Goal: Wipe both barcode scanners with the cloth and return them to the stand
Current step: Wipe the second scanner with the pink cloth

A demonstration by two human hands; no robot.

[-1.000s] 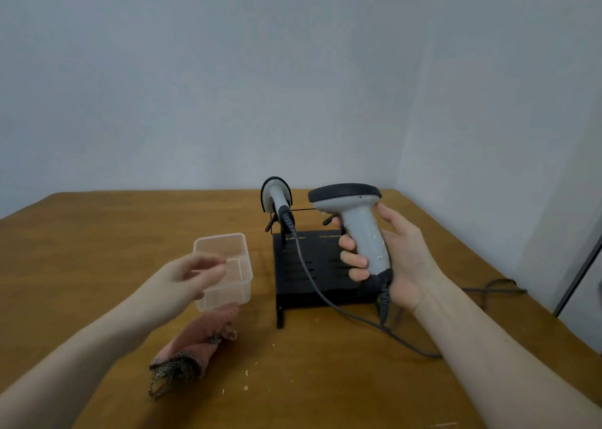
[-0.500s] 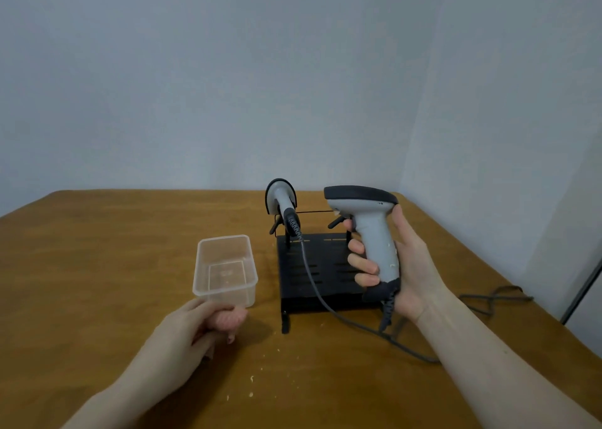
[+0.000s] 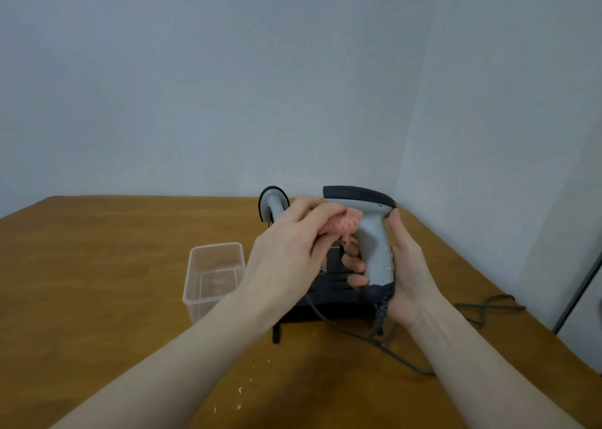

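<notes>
My right hand (image 3: 402,267) grips the handle of a grey barcode scanner (image 3: 371,233) with a black top, held upright above the black stand (image 3: 335,285). My left hand (image 3: 290,249) holds a bunched pink cloth (image 3: 345,224) and presses it against the scanner's neck, just under its head. A second grey scanner (image 3: 273,201) sits on the stand behind my left hand, mostly hidden. Dark cables run from both scanners across the table.
A clear plastic container (image 3: 213,275) stands left of the stand. Cables (image 3: 485,306) trail off to the right near the table's right edge. Small crumbs (image 3: 241,389) lie on the wooden table (image 3: 97,282) in front. Walls close off the back and right.
My left hand picked the cloth up from the table by the container and carried it up and right to the held scanner. My right hand stayed almost still.
</notes>
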